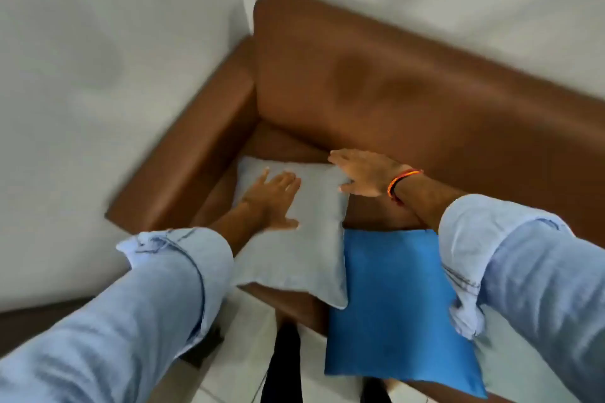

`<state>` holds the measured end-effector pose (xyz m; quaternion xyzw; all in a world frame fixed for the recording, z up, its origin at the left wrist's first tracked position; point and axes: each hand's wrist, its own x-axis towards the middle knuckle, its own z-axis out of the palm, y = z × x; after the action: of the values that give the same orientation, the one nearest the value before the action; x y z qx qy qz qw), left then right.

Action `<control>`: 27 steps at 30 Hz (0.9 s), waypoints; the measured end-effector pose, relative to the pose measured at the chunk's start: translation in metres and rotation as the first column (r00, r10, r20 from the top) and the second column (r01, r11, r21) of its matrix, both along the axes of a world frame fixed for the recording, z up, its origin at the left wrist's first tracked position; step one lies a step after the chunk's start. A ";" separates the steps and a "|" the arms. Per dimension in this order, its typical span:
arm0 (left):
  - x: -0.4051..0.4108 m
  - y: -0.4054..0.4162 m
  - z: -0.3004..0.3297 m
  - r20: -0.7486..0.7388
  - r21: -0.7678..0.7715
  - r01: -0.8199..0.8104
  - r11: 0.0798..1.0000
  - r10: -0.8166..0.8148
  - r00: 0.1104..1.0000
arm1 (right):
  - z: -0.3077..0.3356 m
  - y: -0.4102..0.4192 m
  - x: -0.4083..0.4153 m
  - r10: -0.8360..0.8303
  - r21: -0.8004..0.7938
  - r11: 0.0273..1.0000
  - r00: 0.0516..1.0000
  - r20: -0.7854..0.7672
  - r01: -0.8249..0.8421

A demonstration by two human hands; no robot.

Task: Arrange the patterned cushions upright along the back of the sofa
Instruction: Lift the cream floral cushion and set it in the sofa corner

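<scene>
A pale grey cushion point(307, 252) lies flat on the brown sofa's seat near the left armrest. My left hand point(273, 198) rests palm down on it, fingers spread. At the cushion's far right corner lies my right hand point(363, 173), fingers extended and touching the edge; a grip is not visible. A bright blue cushion point(396, 307) lies flat to the right, partly under the grey one and overhanging the seat's front edge. The sofa back point(409, 91) stands bare behind both. The picture is blurred by motion.
The brown armrest point(196, 147) runs along the left, against a white wall point(98, 75). Another white wall stands behind the sofa back. Pale floor tiles point(239, 370) and dark trouser legs show below the seat's front edge.
</scene>
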<state>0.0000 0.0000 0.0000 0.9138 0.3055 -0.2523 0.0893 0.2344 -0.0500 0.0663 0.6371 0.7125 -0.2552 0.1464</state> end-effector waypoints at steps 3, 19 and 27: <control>-0.043 -0.051 -0.079 -0.089 -0.092 0.047 0.995 -0.055 0.994 | -0.072 -0.011 -0.029 0.100 -0.127 0.986 0.994 -0.037 -0.104; -0.052 0.006 -0.080 0.480 0.314 -0.126 0.941 -0.043 0.876 | -0.154 -0.023 0.007 -0.056 0.075 0.995 0.994 -0.097 0.063; 0.004 0.149 0.002 0.277 0.313 0.027 0.949 -0.118 0.953 | -0.148 0.067 0.021 -0.619 -0.206 0.664 0.373 -0.691 0.719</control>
<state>0.0036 0.1489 0.0016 0.9545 0.2901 -0.0671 -0.0185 0.2554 0.0172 -0.0817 0.7256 0.4038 -0.4703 -0.2989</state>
